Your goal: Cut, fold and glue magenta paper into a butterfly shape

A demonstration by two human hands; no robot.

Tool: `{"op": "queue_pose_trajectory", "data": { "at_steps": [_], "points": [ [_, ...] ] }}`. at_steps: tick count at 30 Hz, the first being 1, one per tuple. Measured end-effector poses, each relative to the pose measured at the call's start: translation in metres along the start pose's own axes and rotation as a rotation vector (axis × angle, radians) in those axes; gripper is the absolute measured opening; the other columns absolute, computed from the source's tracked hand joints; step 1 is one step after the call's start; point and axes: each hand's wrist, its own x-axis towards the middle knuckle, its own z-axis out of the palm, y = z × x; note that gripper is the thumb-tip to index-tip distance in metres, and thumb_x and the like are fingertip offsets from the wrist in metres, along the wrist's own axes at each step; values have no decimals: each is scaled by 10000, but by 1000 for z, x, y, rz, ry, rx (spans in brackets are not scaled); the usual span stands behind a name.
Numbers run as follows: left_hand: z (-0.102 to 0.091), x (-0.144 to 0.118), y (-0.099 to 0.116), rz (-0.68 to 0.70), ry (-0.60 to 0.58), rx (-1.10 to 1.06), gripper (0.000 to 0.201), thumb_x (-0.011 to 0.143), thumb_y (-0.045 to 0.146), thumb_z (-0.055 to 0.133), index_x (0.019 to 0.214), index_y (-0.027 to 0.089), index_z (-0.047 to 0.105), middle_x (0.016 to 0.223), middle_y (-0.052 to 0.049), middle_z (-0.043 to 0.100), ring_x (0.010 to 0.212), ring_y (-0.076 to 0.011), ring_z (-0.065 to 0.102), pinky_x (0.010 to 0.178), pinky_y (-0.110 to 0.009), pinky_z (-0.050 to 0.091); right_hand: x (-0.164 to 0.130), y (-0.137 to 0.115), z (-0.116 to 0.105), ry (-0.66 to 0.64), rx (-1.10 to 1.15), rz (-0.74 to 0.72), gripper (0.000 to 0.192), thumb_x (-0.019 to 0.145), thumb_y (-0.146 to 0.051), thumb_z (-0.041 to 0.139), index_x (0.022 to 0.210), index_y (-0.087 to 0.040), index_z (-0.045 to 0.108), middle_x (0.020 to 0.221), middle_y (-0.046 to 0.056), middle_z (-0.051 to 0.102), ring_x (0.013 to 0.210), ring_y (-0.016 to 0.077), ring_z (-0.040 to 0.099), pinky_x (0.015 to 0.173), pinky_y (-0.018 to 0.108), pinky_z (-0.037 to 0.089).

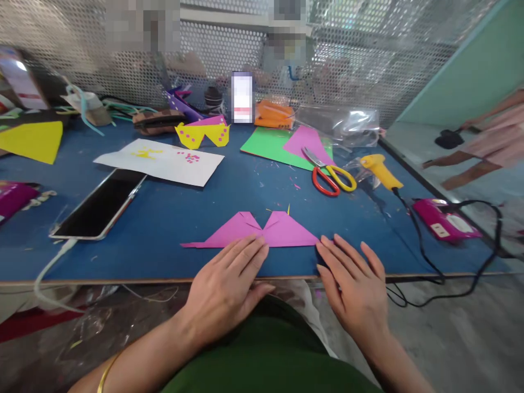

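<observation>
A folded pink paper piece [282, 232] lies flat on the blue table near its front edge, with two peaks and a notch between them. My left hand [229, 278] rests with outstretched fingers on its lower edge, near the middle. At the paper's right tip, the fingertips of my right hand [354, 284] touch the corner, fingers straight and slightly spread. Neither hand grips anything. A thin strip of the paper sticks out at its left end.
Scissors [327, 173] lie on green paper [262, 144], left of a yellow glue gun [380, 170] with its cord. A charging phone [102, 204] lies left, beside white paper [184, 169] holding small dots. Behind stands a yellow dotted paper mask [200, 134]. A magenta box [446, 221] sits far right.
</observation>
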Motion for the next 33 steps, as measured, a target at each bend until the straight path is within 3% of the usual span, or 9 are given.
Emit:
{"op": "queue_pose_trajectory", "data": {
  "at_steps": [4,8,13,19,23,29,33],
  "points": [
    [-4,8,-1,-15,35,-1,352,1019,336,476,1181,85,662,1167,-150,709,1040,-249,685,895,-381,593,19,1,-8,-14,-16,-102,145,945,-200,642,1049,-206,743,1145,43,775,1156,262,683,1133,487,359],
    [-6,17,-3,-22,39,12,234,1013,232,486,1057,130,692,972,-76,714,849,-183,675,737,-298,570,38,1,-3,-65,35,-241,224,944,-86,555,1012,-193,740,1047,30,783,985,192,716,1098,456,393],
    [-9,23,-9,1,-5,7,211,999,164,491,1023,145,700,915,-49,712,820,-178,662,680,-289,538,61,0,4,-127,62,-443,324,961,-39,429,1033,-121,734,1047,101,766,893,181,694,995,418,465],
    [-11,27,-12,1,-33,-14,223,988,127,476,1017,143,697,914,-48,710,823,-172,659,691,-289,536,73,-1,6,-120,60,-562,311,939,-4,465,862,-125,741,952,115,760,844,203,669,866,424,523],
    [-7,31,-10,-12,-23,-7,188,977,123,512,983,142,699,910,-46,711,818,-171,657,702,-293,530,69,0,8,-137,113,-512,276,931,-11,491,861,-134,728,946,105,758,847,204,674,896,441,514],
    [-3,39,-9,-10,-25,-11,190,987,112,509,961,125,697,925,-54,718,829,-191,656,680,-320,524,60,0,10,-207,219,-283,238,943,-46,509,981,-171,708,981,14,763,820,139,670,1042,406,409],
    [-5,44,-8,-14,-56,26,216,991,93,483,954,119,694,919,-59,718,822,-193,654,668,-323,519,61,-5,10,-198,289,-132,202,968,-91,537,955,-196,708,940,-16,764,800,131,676,1040,388,380]
  ]
}}
